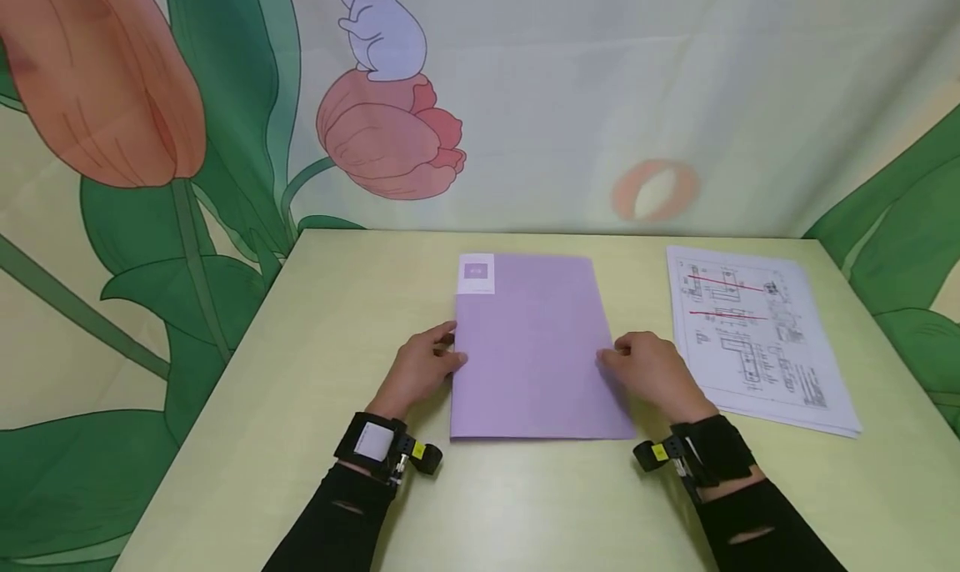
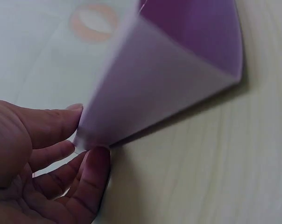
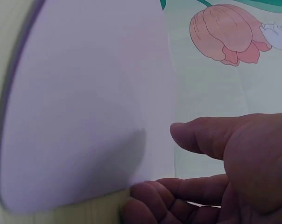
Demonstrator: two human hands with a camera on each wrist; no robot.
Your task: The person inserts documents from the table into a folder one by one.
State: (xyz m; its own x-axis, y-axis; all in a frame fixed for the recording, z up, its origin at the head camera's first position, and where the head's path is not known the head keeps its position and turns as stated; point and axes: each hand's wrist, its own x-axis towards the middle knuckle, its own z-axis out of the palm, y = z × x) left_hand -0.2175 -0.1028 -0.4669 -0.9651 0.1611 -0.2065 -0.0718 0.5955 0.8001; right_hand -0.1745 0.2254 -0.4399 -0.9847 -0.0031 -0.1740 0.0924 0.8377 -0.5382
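A lilac folder point(image 1: 528, 347) with a small white label point(image 1: 476, 273) at its top left corner lies between the two hands on the table. At its left edge is my left hand point(image 1: 422, 363), thumb over the cover and fingers against the edge, pinching it. The left wrist view looks into the folder's parted near end, where a darker purple inside point(image 2: 197, 32) shows. My right hand point(image 1: 651, 370) is at the right edge. In the right wrist view its fingertips point(image 3: 143, 198) touch that edge, while the thumb stands off the cover, over its own shadow.
On the right of the pale wood-look table point(image 1: 352, 305) lies a stack of white sheets point(image 1: 757, 338), the top one printed with technical drawings and two red lines. Behind the table's far edge hangs a curtain point(image 1: 540, 122) with tulips and a white animal. Both wrists wear black camera straps.
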